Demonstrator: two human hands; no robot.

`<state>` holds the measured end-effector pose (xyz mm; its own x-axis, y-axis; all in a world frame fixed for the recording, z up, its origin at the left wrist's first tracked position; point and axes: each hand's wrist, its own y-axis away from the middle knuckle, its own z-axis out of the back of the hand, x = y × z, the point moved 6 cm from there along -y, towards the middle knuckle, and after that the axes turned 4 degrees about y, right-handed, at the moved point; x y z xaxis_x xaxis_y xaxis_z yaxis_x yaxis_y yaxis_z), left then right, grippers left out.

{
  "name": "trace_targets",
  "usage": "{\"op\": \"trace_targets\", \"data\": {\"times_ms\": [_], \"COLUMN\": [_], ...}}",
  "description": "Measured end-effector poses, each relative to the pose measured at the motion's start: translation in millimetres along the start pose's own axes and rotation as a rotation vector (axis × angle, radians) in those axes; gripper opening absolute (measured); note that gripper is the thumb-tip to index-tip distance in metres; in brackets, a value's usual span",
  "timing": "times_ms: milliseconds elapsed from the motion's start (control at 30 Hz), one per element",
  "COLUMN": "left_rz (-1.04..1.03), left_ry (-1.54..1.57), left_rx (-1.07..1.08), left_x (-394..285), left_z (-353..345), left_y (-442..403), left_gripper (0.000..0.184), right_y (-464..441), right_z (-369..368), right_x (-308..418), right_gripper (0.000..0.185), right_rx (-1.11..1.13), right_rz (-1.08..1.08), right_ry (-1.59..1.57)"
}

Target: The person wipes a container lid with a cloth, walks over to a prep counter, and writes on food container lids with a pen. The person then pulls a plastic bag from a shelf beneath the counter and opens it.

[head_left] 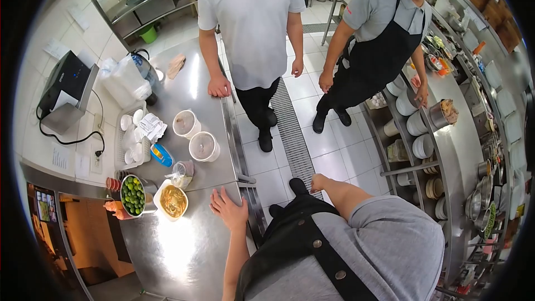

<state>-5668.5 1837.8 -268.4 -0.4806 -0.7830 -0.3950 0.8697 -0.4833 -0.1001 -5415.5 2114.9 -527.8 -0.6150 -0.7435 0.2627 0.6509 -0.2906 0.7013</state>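
The steel counter [192,245] is the largest thing near the grip; the left hand [228,207] lies on its edge, palm down, with the fingers spread. Past the right hand [319,183], to the right, runs a long shelving unit [446,156] with stacked containers. Beyond both hands stand two people: a person in a white T-shirt [251,28], whose hand rests at the far part of the counter edge, and a person in a black apron [382,56], one hand near the shelving unit. The right hand hangs over the floor, apart from the counter, its fingers curled in; whether they enclose anything cannot be told. Well to the left of the left hand, against the wall, is a black machine [68,92] with a cable. Nearer lies a white basket [146,153] of white lids, then a metal pot [149,202] full of green limes [134,192]. Between the pot and the left hand sits a white bowl [166,212] with yellowish contents, apart from the fingers. Farther ahead of that hand stand two white tubs [204,147], upright and side by side, with a small blue device [161,155] beside the basket.
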Motion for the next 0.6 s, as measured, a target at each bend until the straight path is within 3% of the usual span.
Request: {"op": "trace_targets", "data": {"times_ms": [67, 167, 267, 367, 467, 567, 600], "left_rz": [-0.006, -0.014, -0.023, -0.042, -0.047, -0.053, -0.056], "left_ry": [-0.001, -0.008, -0.014, -0.012, -0.005, -0.002, 0.0], "left_rx": [-0.012, -0.028, -0.037, -0.053, -0.054, -0.049, -0.049], "left_x": [0, 3, 2, 4, 5, 4, 3], "left_z": [0, -2, -4, -5, -5, -5, -4], "left_y": [2, 3, 3, 5, 6, 6, 6], "left_gripper": [0.079, 0.079, 0.079, 0.08, 0.082, 0.083, 0.083], "right_y": [-22, -41, -31, -41, -31, -40, -36], "right_z": [-1, 21, 57, 64, 76, 53, 43], "right_x": [6, 16, 44, 52, 54, 28, 16], "right_gripper": [0.033, 0.037, 0.042, 0.038, 0.045, 0.061, 0.064], "right_rx": [-0.041, -0.203, -0.22, -0.455, -0.364, -0.506, -0.389], "right_rz": [0.018, -0.026, 0.009, 0.113, 0.011, 0.24, 0.201], "right_ry": [0.137, 0.005, -0.02, -0.09, -0.152, 0.028, 0.072]}}
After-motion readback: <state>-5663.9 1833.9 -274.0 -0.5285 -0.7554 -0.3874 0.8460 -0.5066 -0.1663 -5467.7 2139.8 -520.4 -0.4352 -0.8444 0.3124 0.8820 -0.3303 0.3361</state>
